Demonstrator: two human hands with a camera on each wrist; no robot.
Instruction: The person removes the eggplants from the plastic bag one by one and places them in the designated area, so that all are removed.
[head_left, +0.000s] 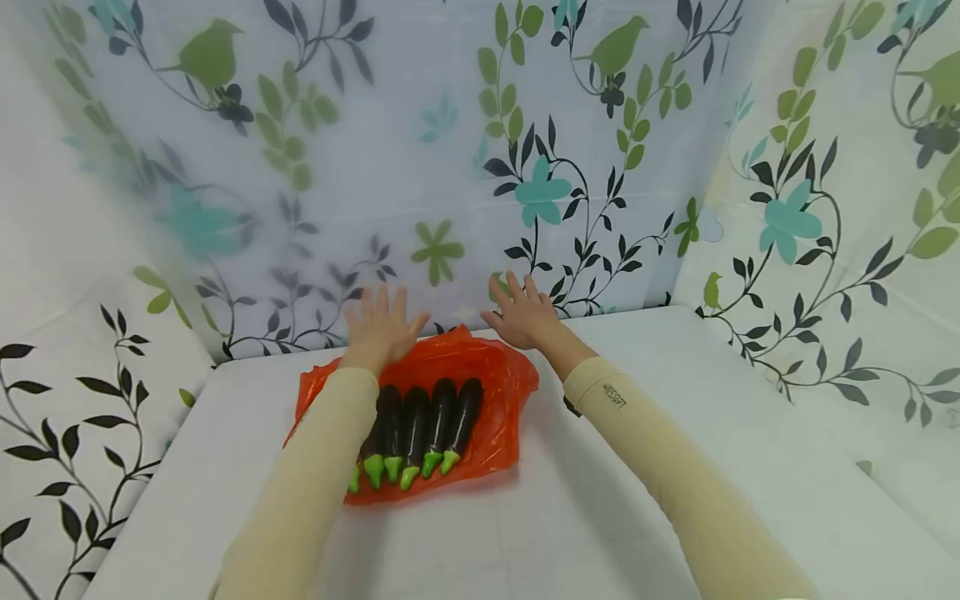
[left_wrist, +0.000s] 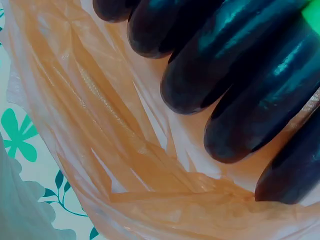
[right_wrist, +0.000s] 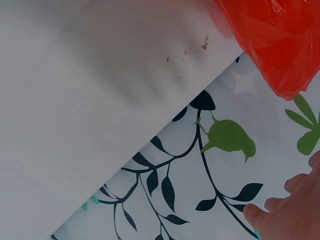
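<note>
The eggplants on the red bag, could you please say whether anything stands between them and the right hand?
Only the crumpled far edge of the red bag lies between the right hand and the eggplants.

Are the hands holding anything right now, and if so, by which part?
Nothing is held: the left hand and right hand have their fingers spread, gripping neither the red bag nor the eggplants lying on it.

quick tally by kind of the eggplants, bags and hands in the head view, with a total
Eggplants: 6 visible, the leftmost mostly behind the left sleeve, which may hide more
Red plastic bag: 1
Hands: 2, the left hand and the right hand
Total: 9 visible
</note>
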